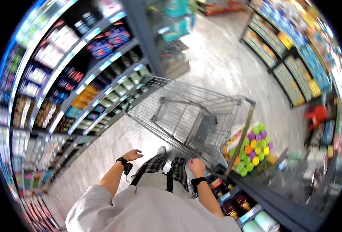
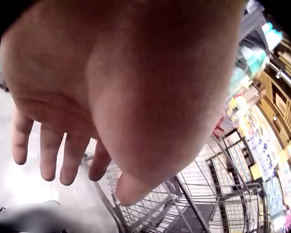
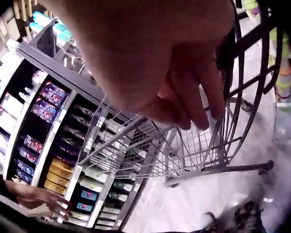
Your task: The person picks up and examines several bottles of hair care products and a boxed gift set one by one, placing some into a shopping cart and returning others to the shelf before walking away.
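An unloaded wire shopping cart (image 1: 202, 129) stands in front of the person's legs, its mesh also showing in the left wrist view. The left hand (image 1: 133, 155) is in the air left of the cart, holding nothing; its fingers hang apart and nearly straight in the left wrist view. Close to the cart's near side is the right hand (image 1: 196, 167), with fingers loosely bent and nothing seen in them. In the right wrist view these fingers (image 3: 191, 99) overlap the cart's wires; whether they touch it I cannot tell.
Stocked shelves (image 1: 82, 85) line the left side. Colourful balls (image 1: 252, 152) lie right of the cart, near a dark-edged counter (image 1: 283, 201). Bottles (image 1: 236, 205) stand below the right arm. More shelves (image 1: 291, 65) and a red stool (image 1: 317, 115) are at the right.
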The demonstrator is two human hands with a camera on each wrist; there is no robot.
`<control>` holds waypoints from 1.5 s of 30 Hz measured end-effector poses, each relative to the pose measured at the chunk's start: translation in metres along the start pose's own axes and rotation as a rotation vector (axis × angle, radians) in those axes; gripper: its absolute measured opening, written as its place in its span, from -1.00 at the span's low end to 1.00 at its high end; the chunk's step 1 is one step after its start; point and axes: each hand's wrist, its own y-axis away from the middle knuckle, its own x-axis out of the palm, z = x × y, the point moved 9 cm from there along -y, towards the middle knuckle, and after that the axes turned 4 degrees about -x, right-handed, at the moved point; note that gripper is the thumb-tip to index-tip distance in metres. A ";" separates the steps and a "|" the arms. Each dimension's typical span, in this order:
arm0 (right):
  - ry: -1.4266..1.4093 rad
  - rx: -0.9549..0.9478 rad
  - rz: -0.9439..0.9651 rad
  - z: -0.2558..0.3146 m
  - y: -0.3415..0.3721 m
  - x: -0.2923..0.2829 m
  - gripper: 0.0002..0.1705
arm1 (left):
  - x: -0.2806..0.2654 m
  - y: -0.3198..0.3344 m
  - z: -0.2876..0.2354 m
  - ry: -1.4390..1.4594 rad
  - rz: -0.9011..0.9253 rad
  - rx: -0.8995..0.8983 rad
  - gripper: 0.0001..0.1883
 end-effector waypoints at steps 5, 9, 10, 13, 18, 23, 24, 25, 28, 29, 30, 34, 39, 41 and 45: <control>0.055 -0.082 0.018 0.016 -0.007 -0.008 -0.58 | 0.003 0.072 0.113 0.209 -0.393 -0.119 -0.39; 0.294 -0.331 -0.102 0.024 -0.008 0.001 -0.55 | 0.037 0.112 0.206 0.299 -0.444 -0.154 -0.40; 0.428 -0.206 -0.083 0.001 -0.022 0.021 -0.51 | 0.047 0.127 0.232 0.436 -0.506 -0.156 -0.41; 0.652 -0.090 0.125 0.045 0.010 0.017 -0.58 | 0.086 0.160 0.315 0.576 -0.603 -0.184 -0.42; 0.602 -0.195 0.327 0.127 0.050 0.135 -0.59 | 0.163 0.210 0.421 0.492 -0.575 -0.159 -0.37; -0.047 -0.286 0.672 0.174 0.069 0.313 -0.65 | 0.225 0.257 0.518 0.801 -0.740 -0.156 -0.41; -0.027 -0.257 0.733 0.211 0.093 0.320 -0.68 | 0.236 0.265 0.536 0.890 -0.711 -0.171 -0.39; -0.007 -0.281 0.749 0.237 0.097 0.333 -0.68 | 0.242 0.272 0.557 0.915 -0.729 -0.187 -0.39; 0.232 -0.306 0.858 0.294 0.085 0.362 -0.66 | 0.274 0.281 0.616 0.914 -0.892 -0.065 -0.38; 0.279 -0.308 0.806 0.320 0.075 0.360 -0.67 | 0.281 0.285 0.637 0.939 -0.905 -0.086 -0.38; 0.300 -0.328 0.810 0.355 0.088 0.375 -0.68 | 0.283 0.295 0.664 0.981 -0.946 -0.104 -0.38; 0.376 -0.282 0.660 0.442 -0.015 0.406 -0.73 | 0.284 0.366 0.776 1.197 -1.008 -0.412 -0.45; 0.627 -0.407 0.591 0.626 -0.030 0.543 -0.73 | 0.326 0.456 0.878 0.941 -0.853 -0.909 -0.57; 0.865 -0.852 0.680 0.731 0.004 0.657 -0.72 | 0.355 0.472 0.887 1.038 -0.494 -0.980 -0.60; 0.472 -1.148 0.826 0.928 0.255 0.836 -0.62 | 0.418 0.442 0.905 1.315 -0.456 -0.962 -0.52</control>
